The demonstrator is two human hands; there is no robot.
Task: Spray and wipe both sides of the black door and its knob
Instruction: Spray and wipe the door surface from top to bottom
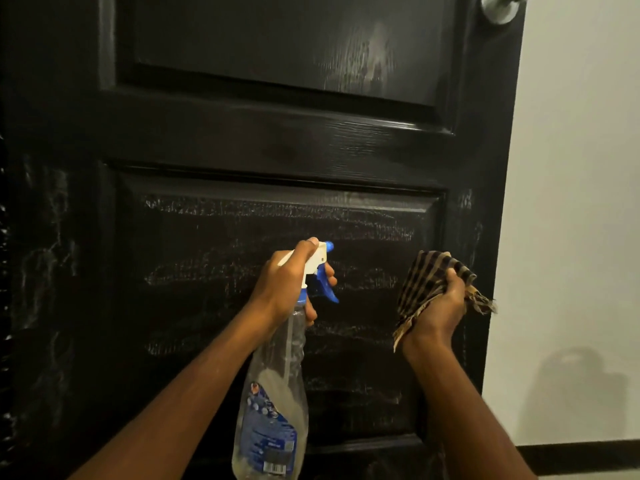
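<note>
our left hand [287, 282] grips the neck of a clear spray bottle [273, 403] at the lower centre of the frame, fingers curled over the blue trigger [327, 287] and the white nozzle head pointing at the door. the bottle hangs tilted below the fist, its blue label near the bottom edge of the frame. our right hand [438, 313], just right of centre, is closed around a bunched checked cloth [427, 284], brown and dark, with frayed ends sticking out to the right and below the wrist. the cloth sits close to the door's lower panel; we cannot tell if it touches. the black door [242, 140] fills most of the frame, and its lower panel shows whitish wet streaks running across, with more streaks down the left stile. the metal knob [500, 10] shows at the upper right, cut by the top edge. a pale wall [581, 168] runs down the right side with a dark skirting [578, 459] at the bottom right.
</note>
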